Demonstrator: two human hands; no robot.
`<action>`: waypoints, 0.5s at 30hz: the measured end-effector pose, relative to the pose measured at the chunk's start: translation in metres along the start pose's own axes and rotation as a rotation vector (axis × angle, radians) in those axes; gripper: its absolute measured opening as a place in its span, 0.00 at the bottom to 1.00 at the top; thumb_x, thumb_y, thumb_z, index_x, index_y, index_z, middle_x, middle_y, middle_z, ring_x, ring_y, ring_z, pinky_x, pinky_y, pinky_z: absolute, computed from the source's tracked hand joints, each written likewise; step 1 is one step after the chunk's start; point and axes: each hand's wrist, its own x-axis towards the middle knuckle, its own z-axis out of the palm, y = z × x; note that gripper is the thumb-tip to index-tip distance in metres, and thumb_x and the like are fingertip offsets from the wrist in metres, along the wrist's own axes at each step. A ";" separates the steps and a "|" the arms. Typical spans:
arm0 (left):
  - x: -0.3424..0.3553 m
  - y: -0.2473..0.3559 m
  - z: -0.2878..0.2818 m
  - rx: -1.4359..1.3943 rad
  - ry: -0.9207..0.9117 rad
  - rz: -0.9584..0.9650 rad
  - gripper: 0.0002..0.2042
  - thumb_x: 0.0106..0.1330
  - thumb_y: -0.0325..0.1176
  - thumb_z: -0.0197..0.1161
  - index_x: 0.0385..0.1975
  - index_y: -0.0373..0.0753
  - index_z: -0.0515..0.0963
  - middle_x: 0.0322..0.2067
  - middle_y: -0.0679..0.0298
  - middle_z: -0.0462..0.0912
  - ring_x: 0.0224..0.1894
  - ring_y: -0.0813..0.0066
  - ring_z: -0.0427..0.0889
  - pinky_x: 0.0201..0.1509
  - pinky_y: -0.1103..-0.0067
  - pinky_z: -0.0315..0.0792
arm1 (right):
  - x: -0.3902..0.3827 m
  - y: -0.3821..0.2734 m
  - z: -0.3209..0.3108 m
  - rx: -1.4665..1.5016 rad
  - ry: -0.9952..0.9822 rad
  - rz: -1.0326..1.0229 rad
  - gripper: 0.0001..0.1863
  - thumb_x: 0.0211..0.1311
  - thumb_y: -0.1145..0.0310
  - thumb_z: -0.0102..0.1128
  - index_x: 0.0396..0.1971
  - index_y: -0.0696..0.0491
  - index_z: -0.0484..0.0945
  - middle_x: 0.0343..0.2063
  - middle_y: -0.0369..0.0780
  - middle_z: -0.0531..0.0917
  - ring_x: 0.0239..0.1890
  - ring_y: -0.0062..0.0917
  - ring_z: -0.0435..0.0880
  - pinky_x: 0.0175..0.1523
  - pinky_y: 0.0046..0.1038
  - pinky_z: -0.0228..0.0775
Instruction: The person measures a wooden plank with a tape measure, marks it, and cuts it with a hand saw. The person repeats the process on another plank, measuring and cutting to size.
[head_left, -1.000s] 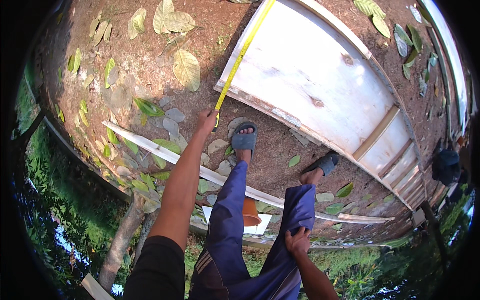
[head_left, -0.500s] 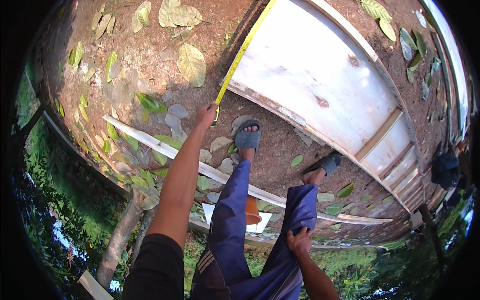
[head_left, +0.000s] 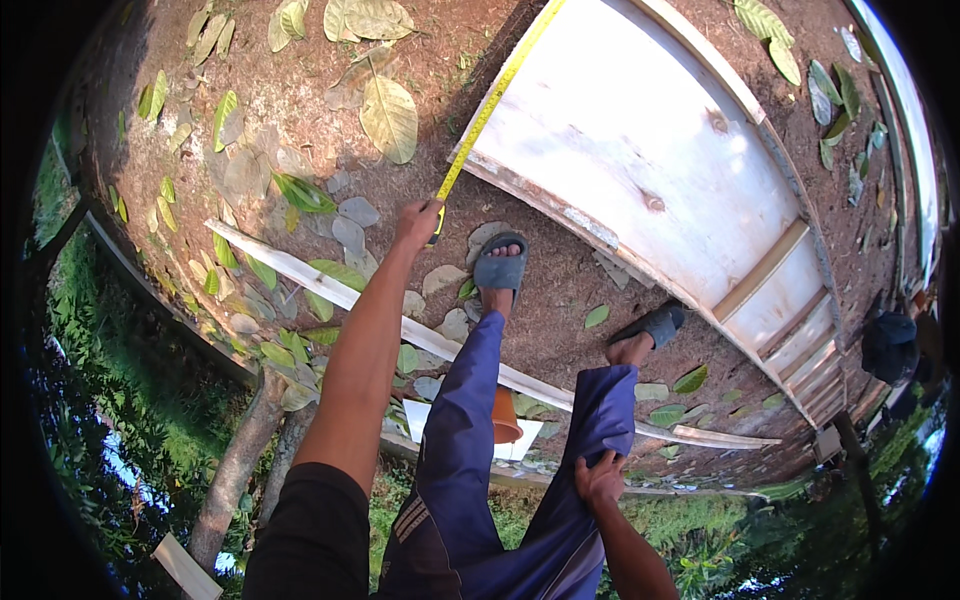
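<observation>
My left hand (head_left: 418, 222) is closed around a tape measure, its case mostly hidden by my fingers. The yellow blade (head_left: 487, 108) runs out from it, up along the near left edge of a large pale wooden panel (head_left: 640, 150) and past the top of the picture. A wooden frame borders the panel, with crosspieces (head_left: 760, 270) toward its right end. My right hand (head_left: 601, 480) rests on my right leg near the knee, fingers spread downward against the blue trousers (head_left: 450, 440); it holds nothing.
A long thin wooden strip (head_left: 300, 275) lies behind my sandaled feet (head_left: 500, 270). An orange pot (head_left: 506, 418) and a white sheet (head_left: 520, 440) sit between my legs. Dry leaves (head_left: 389, 118) are scattered over the brown soil. A tree trunk (head_left: 240, 470) stands at lower left, a dark object (head_left: 889, 345) at far right.
The view has shifted slightly. My left hand keeps its hold on the tape measure beside the panel's corner, and my right hand stays on my leg.
</observation>
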 end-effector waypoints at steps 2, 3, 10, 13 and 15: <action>0.000 0.004 0.001 0.012 -0.001 0.009 0.24 0.69 0.54 0.63 0.48 0.36 0.84 0.33 0.56 0.86 0.32 0.64 0.85 0.30 0.64 0.79 | 0.001 0.000 0.002 -0.003 -0.006 0.010 0.41 0.60 0.44 0.62 0.65 0.57 0.64 0.66 0.58 0.65 0.64 0.58 0.74 0.65 0.51 0.71; 0.001 0.006 0.002 0.013 0.005 0.014 0.24 0.69 0.55 0.63 0.48 0.36 0.84 0.34 0.56 0.86 0.33 0.64 0.85 0.30 0.64 0.80 | 0.001 0.001 0.002 -0.004 -0.012 0.011 0.42 0.60 0.44 0.62 0.65 0.57 0.63 0.66 0.58 0.65 0.64 0.58 0.74 0.65 0.51 0.71; 0.012 0.008 0.005 -0.016 -0.018 0.001 0.24 0.69 0.54 0.63 0.48 0.36 0.82 0.34 0.56 0.85 0.33 0.64 0.85 0.28 0.62 0.80 | 0.003 0.002 0.004 -0.026 -0.017 0.011 0.43 0.60 0.42 0.62 0.66 0.57 0.63 0.66 0.61 0.66 0.63 0.58 0.75 0.66 0.51 0.70; 0.015 0.004 0.006 -0.023 -0.005 0.022 0.24 0.69 0.54 0.64 0.48 0.37 0.83 0.33 0.56 0.85 0.30 0.65 0.84 0.26 0.63 0.80 | 0.003 0.002 0.006 -0.023 0.022 0.011 0.40 0.60 0.44 0.64 0.63 0.57 0.65 0.65 0.60 0.67 0.62 0.59 0.76 0.65 0.53 0.71; 0.015 0.001 0.007 -0.071 -0.017 -0.002 0.23 0.69 0.53 0.64 0.47 0.37 0.83 0.32 0.56 0.85 0.29 0.65 0.84 0.25 0.64 0.79 | 0.003 0.001 0.007 -0.021 0.035 0.019 0.38 0.60 0.45 0.66 0.61 0.57 0.66 0.65 0.60 0.67 0.62 0.59 0.76 0.65 0.53 0.71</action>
